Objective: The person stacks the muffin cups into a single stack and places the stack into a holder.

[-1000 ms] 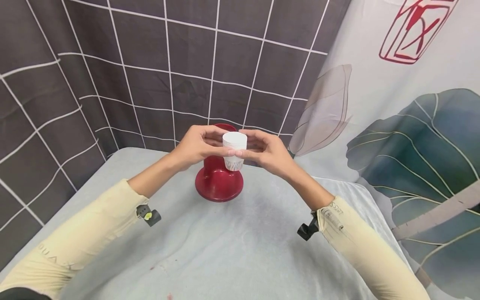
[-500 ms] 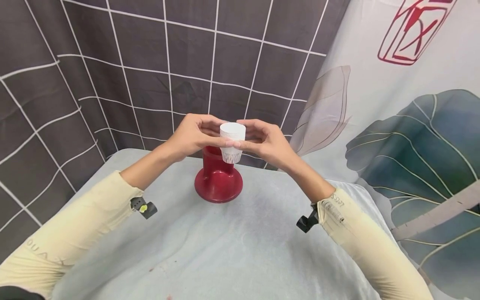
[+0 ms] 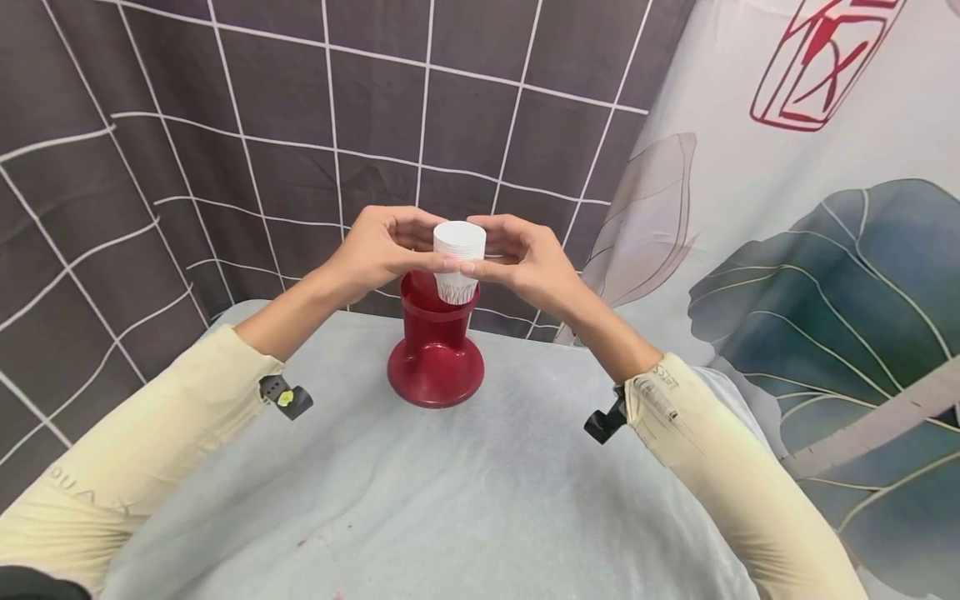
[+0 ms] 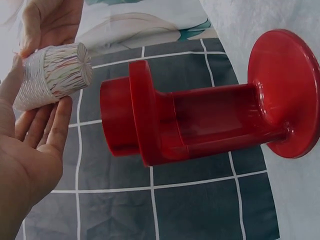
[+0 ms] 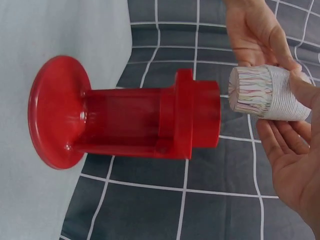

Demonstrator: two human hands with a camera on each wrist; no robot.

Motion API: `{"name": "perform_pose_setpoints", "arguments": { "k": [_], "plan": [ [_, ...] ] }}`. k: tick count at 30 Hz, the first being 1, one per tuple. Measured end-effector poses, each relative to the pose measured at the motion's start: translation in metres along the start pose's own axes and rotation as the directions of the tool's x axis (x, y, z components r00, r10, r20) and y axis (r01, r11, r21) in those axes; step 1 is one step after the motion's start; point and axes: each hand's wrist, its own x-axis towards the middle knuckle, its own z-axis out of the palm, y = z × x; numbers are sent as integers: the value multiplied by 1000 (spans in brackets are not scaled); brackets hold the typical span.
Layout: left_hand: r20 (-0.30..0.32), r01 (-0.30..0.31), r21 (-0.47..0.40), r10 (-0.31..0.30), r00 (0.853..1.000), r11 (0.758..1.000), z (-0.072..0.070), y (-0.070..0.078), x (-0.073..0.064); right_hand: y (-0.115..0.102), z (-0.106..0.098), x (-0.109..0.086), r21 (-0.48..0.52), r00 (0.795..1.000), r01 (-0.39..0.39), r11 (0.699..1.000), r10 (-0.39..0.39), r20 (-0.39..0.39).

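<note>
Between both hands is an upright stack of white paper cups (image 3: 458, 246), its lower part printed with thin coloured streaks. My left hand (image 3: 384, 246) holds it from the left, thumb in front and fingers behind. The right hand (image 3: 530, 256) grips the other side the same way, the thumb tips nearly meeting. Just below and behind stands a red plastic holder (image 3: 435, 367) with a round base, a partly open column and a wide ring on top. In the left wrist view the stack's base (image 4: 70, 65) hangs apart from the holder's upper end (image 4: 117, 117); the right wrist view agrees.
A pale blue-grey cloth covers the table (image 3: 465, 500). Behind it hangs a dark curtain (image 3: 285, 100) with white grid lines. On the right is a white curtain (image 3: 720, 100) with large leaf prints. Black wrist mounts (image 3: 606, 423) sit by the cream sleeves (image 3: 150, 450).
Both hands have raised the stack of paper cups, from in front of the red holder to above its top, uncovering more of the column. The holder has stayed in place.
</note>
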Motion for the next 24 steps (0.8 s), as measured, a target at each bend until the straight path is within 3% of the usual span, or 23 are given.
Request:
{"name": "perform_pose_setpoints", "arguments": {
  "k": [9,18,24],
  "plan": [
    [-29,-47,-7,47,999,999,-7,1,10,-2,0,13,30,998,53,998,-52,-21],
    [-69,-3,2,3,998,1000,-13,3,16,-2,3,25,52,998,45,998,-43,-42],
    [-57,33,42,-30,998,999,-17,1,18,1,7,29,103,998,36,994,-30,-54]
  ]
}}
